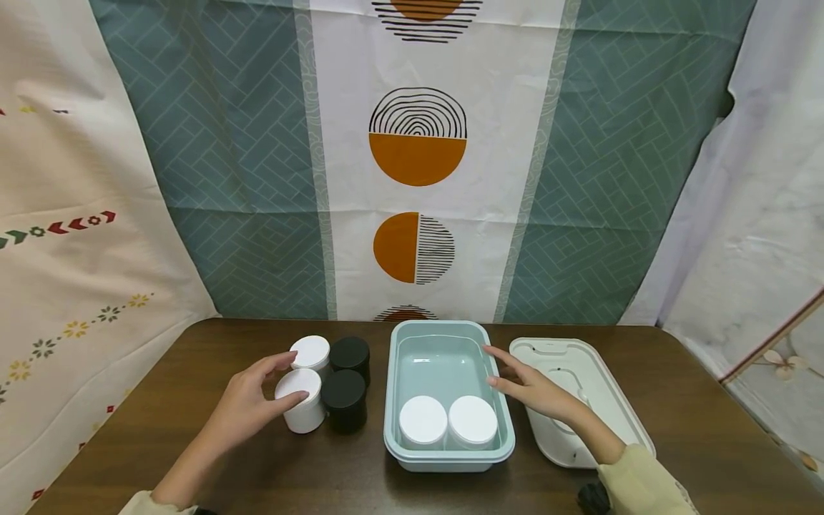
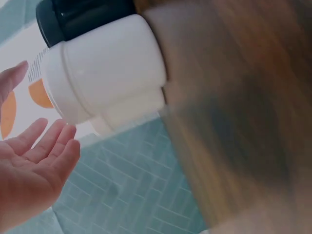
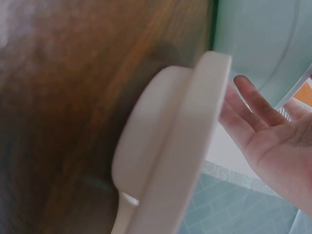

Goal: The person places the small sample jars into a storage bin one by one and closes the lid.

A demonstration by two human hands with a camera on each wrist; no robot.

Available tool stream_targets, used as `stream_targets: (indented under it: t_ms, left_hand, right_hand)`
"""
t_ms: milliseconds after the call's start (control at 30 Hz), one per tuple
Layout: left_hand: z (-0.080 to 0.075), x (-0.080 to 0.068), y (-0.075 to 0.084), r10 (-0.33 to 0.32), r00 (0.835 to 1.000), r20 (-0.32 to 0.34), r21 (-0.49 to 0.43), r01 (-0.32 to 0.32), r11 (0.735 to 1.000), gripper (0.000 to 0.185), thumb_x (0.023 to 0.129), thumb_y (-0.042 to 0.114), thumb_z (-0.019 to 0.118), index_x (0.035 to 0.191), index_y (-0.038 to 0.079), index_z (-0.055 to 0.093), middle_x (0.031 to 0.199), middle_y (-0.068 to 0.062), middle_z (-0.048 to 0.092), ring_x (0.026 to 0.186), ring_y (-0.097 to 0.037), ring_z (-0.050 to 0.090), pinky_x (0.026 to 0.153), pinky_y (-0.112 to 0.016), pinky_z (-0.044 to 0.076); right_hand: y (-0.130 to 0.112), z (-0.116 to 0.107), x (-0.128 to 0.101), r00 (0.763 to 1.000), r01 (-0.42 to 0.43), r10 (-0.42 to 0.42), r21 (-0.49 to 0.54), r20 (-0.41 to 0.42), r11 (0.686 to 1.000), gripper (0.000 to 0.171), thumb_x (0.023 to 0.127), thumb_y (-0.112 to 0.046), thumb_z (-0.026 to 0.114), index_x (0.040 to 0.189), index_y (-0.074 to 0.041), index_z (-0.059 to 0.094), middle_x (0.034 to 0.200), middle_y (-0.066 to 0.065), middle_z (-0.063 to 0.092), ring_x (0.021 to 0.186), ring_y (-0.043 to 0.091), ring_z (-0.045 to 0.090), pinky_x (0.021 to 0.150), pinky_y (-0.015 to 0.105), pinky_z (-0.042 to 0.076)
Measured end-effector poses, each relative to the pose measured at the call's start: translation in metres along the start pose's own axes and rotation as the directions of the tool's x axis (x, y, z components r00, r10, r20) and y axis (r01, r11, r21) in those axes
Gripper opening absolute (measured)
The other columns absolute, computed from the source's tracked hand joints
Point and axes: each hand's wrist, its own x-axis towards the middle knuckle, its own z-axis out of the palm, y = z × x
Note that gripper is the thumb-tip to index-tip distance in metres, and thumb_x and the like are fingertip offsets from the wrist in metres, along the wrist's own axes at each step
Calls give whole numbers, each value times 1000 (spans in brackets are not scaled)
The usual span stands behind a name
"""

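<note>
Two white lidded jars, a front one [image 1: 301, 392] and a back one [image 1: 312, 352], stand on the left of the table. My left hand [image 1: 247, 400] is spread over them, thumb at the front jar's lid and fingers by the back one; contact is unclear. In the left wrist view its fingers [image 2: 66, 151] lie near a white lid. A pale blue tub [image 1: 390, 400] in the middle contains two white-lidded jars, left [image 1: 423, 420] and right [image 1: 473, 420]. At the tub's right rim is my right hand [image 1: 534, 390], fingers extended and holding nothing.
Two black jars, back [image 1: 350, 355] and front [image 1: 345, 399], stand between the white jars and the tub. A flat white lid [image 1: 618, 411] lies right of the tub, under the right forearm. Patterned cloth [image 1: 418, 250] hangs behind the brown table [image 1: 257, 479].
</note>
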Motion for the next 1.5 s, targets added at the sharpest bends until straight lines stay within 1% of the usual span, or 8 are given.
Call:
stream_targets:
  t_ms: [100, 300, 433, 600, 900, 1100, 1267, 1500]
  left_hand:
    - [-2, -2, -6, -47, 998, 46, -21, 48, 999, 61, 64, 18, 82, 116, -3, 56, 107, -15, 63, 95, -30, 61, 80, -43, 49]
    - [-4, -4, -12, -121, 982, 145, -61, 131, 989, 66, 63, 25, 83, 116, -3, 55, 112, -17, 61, 99, -34, 60, 81, -43, 49]
    - [-3, -4, -15, -134, 976, 174, -61, 146, 987, 65, 63, 26, 83, 115, -3, 55, 112, -18, 60, 96, -34, 61, 79, -40, 51]
    - [-1, -5, -17, -135, 975, 177, -58, 147, 987, 64, 64, 25, 83, 115, -3, 55, 111, -18, 60, 93, -32, 62, 77, -39, 51]
    - [1, -5, -17, -131, 981, 140, -41, 138, 990, 61, 61, 22, 84, 110, -3, 58, 105, -16, 63, 86, -25, 64, 71, -28, 53]
    - [-4, -5, -16, -128, 986, 105, -27, 131, 991, 60, 60, 21, 85, 108, -3, 59, 103, -14, 64, 84, -24, 65, 70, -24, 52]
    - [-13, -4, -11, -92, 994, 53, -23, 94, 995, 58, 59, 20, 85, 107, -1, 59, 101, -11, 64, 82, -20, 64, 69, -23, 52]
    - [-23, 0, -2, -24, 999, -44, 27, 25, 999, 55, 58, 17, 86, 104, 1, 60, 97, -8, 64, 77, -6, 61, 66, -12, 47]
  right_hand:
    - [0, 0, 0, 1000, 5, -6, 3, 3, 1000, 61, 93, -28, 51, 144, -12, 23, 133, 26, 39, 112, 36, 49, 84, 49, 46]
    - [0, 0, -1, 1000, 4, -4, 1, -1, 1000, 61, 93, -28, 51, 144, -12, 23, 133, 25, 40, 112, 35, 49, 84, 49, 46]
    - [0, 0, -1, 1000, 2, -2, -1, -2, 1000, 61, 93, -28, 51, 144, -12, 23, 134, 26, 38, 113, 36, 49, 84, 50, 46]
    - [1, 1, 0, 1000, 4, -4, -2, -2, 1000, 61, 93, -28, 51, 144, -12, 23, 133, 26, 40, 112, 36, 49, 84, 50, 46]
    - [1, 0, 0, 1000, 3, -3, 4, -2, 1000, 61, 93, -28, 51, 144, -12, 23, 134, 25, 38, 113, 36, 48, 84, 50, 46]
    - [1, 0, -1, 1000, 8, -8, 10, 1, 1000, 60, 93, -28, 51, 144, -13, 23, 135, 25, 37, 114, 36, 47, 85, 50, 45]
    - [1, 0, -1, 1000, 7, -7, 10, 3, 1000, 61, 93, -28, 51, 144, -13, 23, 133, 25, 40, 114, 36, 48, 85, 50, 45]
    - [0, 0, -1, 1000, 8, -8, 5, 0, 1000, 61, 93, -28, 51, 144, -12, 23, 133, 25, 40, 113, 36, 48, 84, 49, 46]
